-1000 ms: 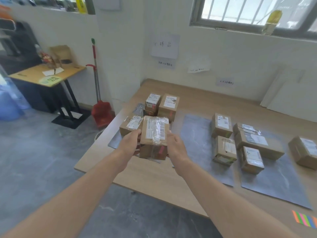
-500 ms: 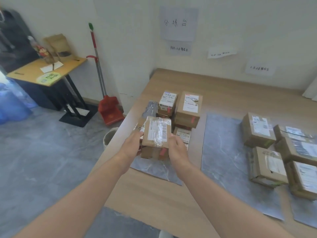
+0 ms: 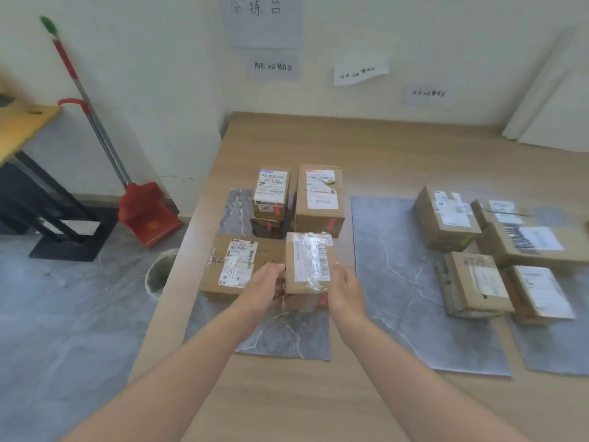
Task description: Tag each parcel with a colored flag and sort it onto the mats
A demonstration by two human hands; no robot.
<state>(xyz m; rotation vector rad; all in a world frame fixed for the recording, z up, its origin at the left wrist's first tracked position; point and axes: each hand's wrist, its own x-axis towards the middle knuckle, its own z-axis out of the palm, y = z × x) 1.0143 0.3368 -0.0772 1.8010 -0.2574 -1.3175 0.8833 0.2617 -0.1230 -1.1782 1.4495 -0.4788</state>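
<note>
A taped cardboard parcel (image 3: 308,266) with a red flag on its front sits on the left grey mat (image 3: 287,339). My left hand (image 3: 263,288) grips its left side and my right hand (image 3: 345,290) its right side. Beside it on the same mat lies a flat parcel (image 3: 232,263). Behind them stand a small stacked parcel (image 3: 271,191) and a taller parcel (image 3: 319,199), both with red flags. The middle mat (image 3: 401,282) holds a parcel (image 3: 446,216) and another parcel (image 3: 475,283), each near its right edge.
Several more parcels (image 3: 535,240) lie on the right mat (image 3: 554,346). The wooden table (image 3: 350,148) meets the wall with paper signs (image 3: 264,20). On the floor to the left are a bin (image 3: 159,272), a red dustpan (image 3: 146,212) and a broom.
Both hands have lowered the taped parcel forward onto the left mat, to the right of the flat parcel. The camera has tilted down and moved closer.
</note>
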